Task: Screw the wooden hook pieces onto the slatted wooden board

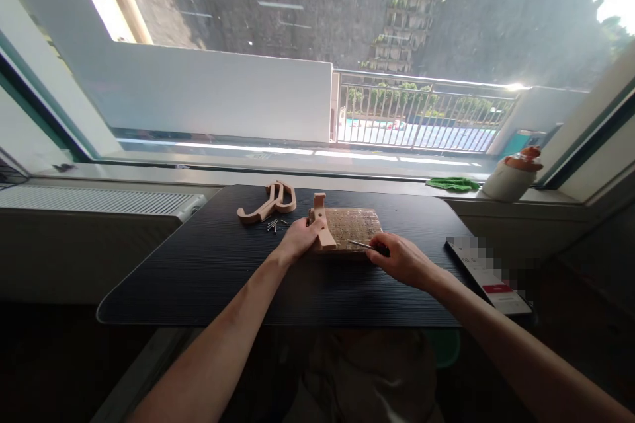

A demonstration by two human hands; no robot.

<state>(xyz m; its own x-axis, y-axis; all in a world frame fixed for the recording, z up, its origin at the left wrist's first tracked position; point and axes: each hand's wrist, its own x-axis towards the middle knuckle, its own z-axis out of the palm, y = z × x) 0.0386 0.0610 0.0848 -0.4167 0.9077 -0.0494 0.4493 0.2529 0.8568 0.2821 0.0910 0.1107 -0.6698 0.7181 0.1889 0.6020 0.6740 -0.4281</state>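
Observation:
My left hand (301, 238) is closed on a pale wooden hook (326, 238) with a dark hole in it, holding it against the left side of a rough brown block (354, 221). A screwdriver (360, 244) is gripped in my right hand (399, 256), its thin metal shaft pointing left over the block's near part. The fingers hide most of its dark handle. Left of the block lie several loose screws (272, 226). Behind them rest more wooden hooks (270, 201), bunched together so that I cannot separate them clearly.
The dark table (198, 277) stands against a window sill. At its right edge lies a flat phone-like slab (489, 277), partly blurred out. A green cloth (452, 184) and a white bottle with an orange top (510, 177) are on the sill. A radiator (99, 203) is at left.

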